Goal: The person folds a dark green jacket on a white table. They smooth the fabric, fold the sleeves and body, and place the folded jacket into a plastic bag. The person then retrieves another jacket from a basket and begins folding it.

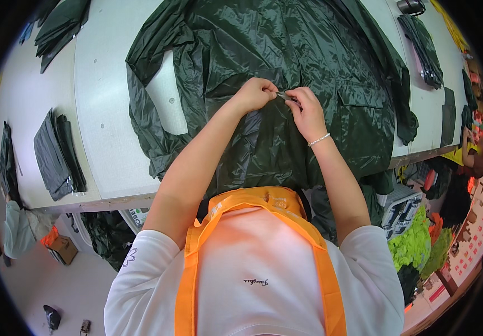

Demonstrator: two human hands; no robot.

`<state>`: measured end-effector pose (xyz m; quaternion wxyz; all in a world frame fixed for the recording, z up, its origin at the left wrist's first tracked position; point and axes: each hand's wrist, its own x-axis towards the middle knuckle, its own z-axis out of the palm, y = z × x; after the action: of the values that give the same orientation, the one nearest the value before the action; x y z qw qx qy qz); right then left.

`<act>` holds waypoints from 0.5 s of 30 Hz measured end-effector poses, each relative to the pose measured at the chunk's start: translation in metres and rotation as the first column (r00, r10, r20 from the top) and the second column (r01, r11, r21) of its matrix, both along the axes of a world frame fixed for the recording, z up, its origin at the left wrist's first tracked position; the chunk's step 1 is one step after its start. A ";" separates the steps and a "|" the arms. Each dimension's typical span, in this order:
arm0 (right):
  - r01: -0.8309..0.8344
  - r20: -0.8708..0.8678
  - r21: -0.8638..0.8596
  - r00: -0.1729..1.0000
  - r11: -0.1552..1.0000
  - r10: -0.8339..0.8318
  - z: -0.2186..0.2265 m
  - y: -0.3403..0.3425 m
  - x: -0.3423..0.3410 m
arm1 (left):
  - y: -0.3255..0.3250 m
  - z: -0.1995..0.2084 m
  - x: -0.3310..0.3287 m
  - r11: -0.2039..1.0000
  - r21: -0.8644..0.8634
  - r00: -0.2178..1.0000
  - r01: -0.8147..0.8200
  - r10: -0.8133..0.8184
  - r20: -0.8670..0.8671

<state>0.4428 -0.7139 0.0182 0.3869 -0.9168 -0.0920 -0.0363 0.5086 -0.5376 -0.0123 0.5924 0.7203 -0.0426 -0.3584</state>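
Note:
A shiny dark green rain jacket (241, 45) lies spread over the table in front of me, wrinkled, with its lower part hanging at the near edge. My left hand (256, 94) is closed in a pinch on the jacket's fabric near a pocket flap. Close beside it, my right hand (307, 112) grips a small silvery tool (284, 96) that looks like thread snips. Its tip points at the left fingertips, and the right fingers hide most of it. Any thread between the hands is too small to see.
Folded dark garments (56, 154) lie on the pale table (104, 134) to the left, and another folded stack (422, 53) at the far right. Below the right edge stand a crate (401, 207) and bright yellow-green clothing (409, 241). Other people are at both sides.

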 end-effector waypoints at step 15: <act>0.372 -0.164 0.283 0.927 0.884 -0.337 0.002 -0.006 -0.001 | 0.019 0.039 -0.054 0.974 0.096 0.616 -0.205 0.052 0.786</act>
<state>0.4423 -0.7198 0.0199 0.5166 -0.8468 0.1054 -0.0699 0.4545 -0.5191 0.0269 0.4735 0.8547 -0.2105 0.0294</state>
